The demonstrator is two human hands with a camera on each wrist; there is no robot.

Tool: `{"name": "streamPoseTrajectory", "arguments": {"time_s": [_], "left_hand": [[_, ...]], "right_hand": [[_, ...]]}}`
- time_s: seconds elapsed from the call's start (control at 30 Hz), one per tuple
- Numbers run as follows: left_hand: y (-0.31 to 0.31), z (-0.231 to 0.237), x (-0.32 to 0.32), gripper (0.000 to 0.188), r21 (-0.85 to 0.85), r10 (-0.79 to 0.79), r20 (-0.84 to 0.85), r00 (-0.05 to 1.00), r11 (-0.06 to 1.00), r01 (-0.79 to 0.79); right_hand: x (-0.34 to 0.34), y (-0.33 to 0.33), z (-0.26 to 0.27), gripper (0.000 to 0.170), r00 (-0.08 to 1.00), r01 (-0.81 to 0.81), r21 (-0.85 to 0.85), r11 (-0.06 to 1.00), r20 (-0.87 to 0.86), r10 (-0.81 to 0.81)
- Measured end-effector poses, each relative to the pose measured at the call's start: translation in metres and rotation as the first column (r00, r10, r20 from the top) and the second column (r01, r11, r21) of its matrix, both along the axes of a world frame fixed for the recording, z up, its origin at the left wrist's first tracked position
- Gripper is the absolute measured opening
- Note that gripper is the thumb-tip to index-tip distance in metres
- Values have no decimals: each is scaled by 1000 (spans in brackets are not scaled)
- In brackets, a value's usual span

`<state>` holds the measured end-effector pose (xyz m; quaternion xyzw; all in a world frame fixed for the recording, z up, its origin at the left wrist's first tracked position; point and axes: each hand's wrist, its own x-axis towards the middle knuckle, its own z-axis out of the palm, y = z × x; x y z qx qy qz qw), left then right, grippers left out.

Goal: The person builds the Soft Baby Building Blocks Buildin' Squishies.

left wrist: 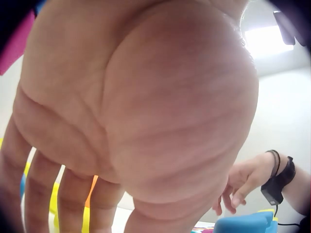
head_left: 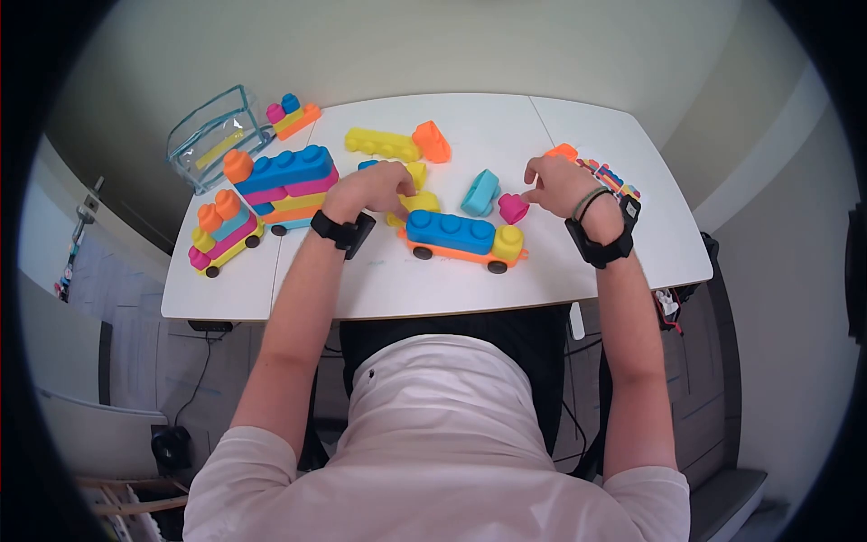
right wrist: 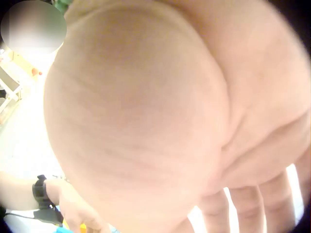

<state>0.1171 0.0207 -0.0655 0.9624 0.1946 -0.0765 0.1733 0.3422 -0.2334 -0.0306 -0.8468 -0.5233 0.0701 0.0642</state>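
Note:
My left hand (head_left: 372,188) hovers over the yellow blocks (head_left: 423,200), its fingers loosely bent downward and a little spread. In the left wrist view nothing shows against the palm. A toy car of blue block (head_left: 450,231), yellow block and orange wheeled base (head_left: 452,256) stands just in front of that hand. Farther right, my right hand (head_left: 562,185) hangs with relaxed fingers beside a small pink block (head_left: 514,209), fingertips close to it. Left of the pink block lies a teal block (head_left: 480,193). The right palm holds nothing in its wrist view.
Two built block vehicles, a tall one (head_left: 293,185) and a smaller one (head_left: 226,230), stand at the left. Behind them are a clear bag (head_left: 217,135) and a small block stack (head_left: 293,117). A long yellow block (head_left: 382,143) and an orange block (head_left: 432,142) lie at the back.

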Motion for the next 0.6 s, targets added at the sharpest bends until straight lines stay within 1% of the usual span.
{"name": "streamPoseTrajectory", "arguments": {"time_s": [0.03, 0.1, 0.13, 0.17, 0.2, 0.23, 0.27, 0.3, 0.33, 0.37, 0.43, 0.47, 0.53, 0.57, 0.6], "left_hand": [[0, 2, -3, 52, 0, 1, 0, 1000, 1000, -1], [-1, 7, -11, 58, 43, 48, 149, 988, 998, -55], [2, 10, -14, 58, 44, 52, 149, 988, 997, -59], [6, 14, -16, 59, 32, 95, 275, 957, 994, -108], [8, 16, -19, 60, 13, 137, 396, 908, 988, -155], [4, 24, -22, 60, 11, 141, 395, 908, 987, -159], [-3, 38, -26, 60, -8, 208, 435, 876, 974, -227], [-8, 50, -29, 59, -30, 272, 472, 838, 955, -294], [-12, 57, -32, 58, -35, 294, 484, 824, 948, -317], [-10, 55, -33, 58, -39, 299, 483, 823, 946, -321], [-3, 51, -39, 66, -64, 263, 653, 710, 953, -295], [-2, 48, -40, 66, -65, 270, 652, 708, 951, -304], [-1, 43, -41, 65, -236, 330, 774, 541, 942, -239], [-1, 43, -43, 65, -237, 335, 777, 533, 940, -245], [-1, 43, -46, 64, -269, 335, 782, 525, 942, -201]], "right_hand": [[3, 2, -3, 40, 1000, -3, -43, 999, 8, 3], [8, 5, -9, 42, 1000, 13, -61, 998, 6, -13], [9, 8, -11, 44, 1000, 31, -79, 996, 4, -30], [11, 12, -16, 44, 1000, 26, -79, 997, 3, -26], [14, 17, -21, 45, 1000, -9, -5, 1000, -6, 9], [16, 21, -25, 45, 999, -42, 67, 997, -14, 43], [18, 24, -29, 45, 999, -45, 65, 997, -15, 46], [19, 28, -33, 46, 997, -80, 73, 994, -12, 81], [19, 30, -34, 47, 993, -115, 81, 990, -9, 117], [18, 33, -34, 47, 993, -119, 77, 990, -9, 121], [15, 41, -33, 49, 984, -164, 144, 976, -47, 173], [13, 44, -31, 49, 982, -173, 143, 975, -47, 181], [10, 51, -27, 49, 977, -183, 169, 968, -75, 198], [13, 57, -27, 49, 976, -193, 168, 967, -69, 207], [20, 66, -26, 50, 966, -230, 216, 949, -71, 250]]}}
